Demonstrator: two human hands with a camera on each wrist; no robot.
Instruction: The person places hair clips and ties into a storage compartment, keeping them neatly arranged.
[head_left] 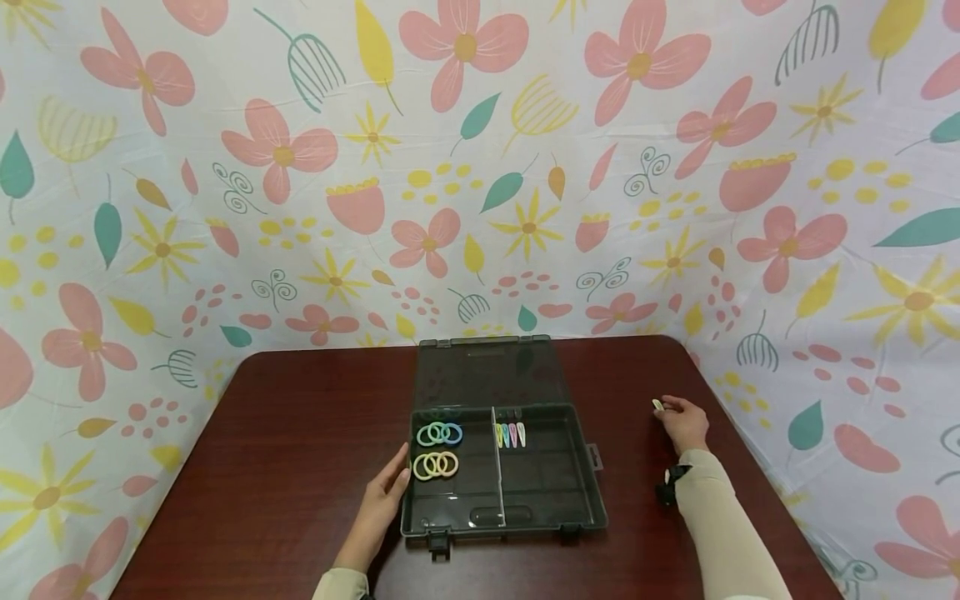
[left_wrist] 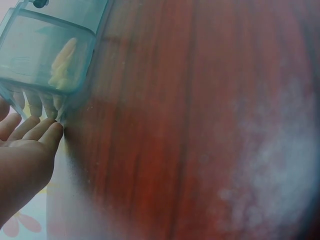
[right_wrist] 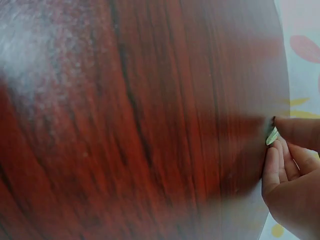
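A dark see-through storage box (head_left: pixel 551 487) lies opened on the table with its lid folded back. My left hand (head_left: pixel 378 504) rests against the box's left side; in the left wrist view its fairly straight fingers (left_wrist: pixel 42 131) touch the box wall. In the box's left compartment are blue-green hair ties (head_left: pixel 452 424) above yellowish hair ties (head_left: pixel 447 452), each row overlapping. Several coloured snap hair clips (head_left: pixel 513 434) stand in a row in the right compartment. Out to the right, my right hand (head_left: pixel 684 427) pinches a pale green snap hair clip (right_wrist: pixel 272 136) between thumb and fingers, partly hidden by them.
The dark red wooden table (head_left: pixel 300 458) carries the box near its middle. A thin divider (head_left: pixel 498 479) splits the box in two. Latches (head_left: pixel 438 543) stick out at its front edge, and a tab (head_left: pixel 595 457) at its right. Flowered cloth (head_left: pixel 480 275) hangs behind and at both sides.
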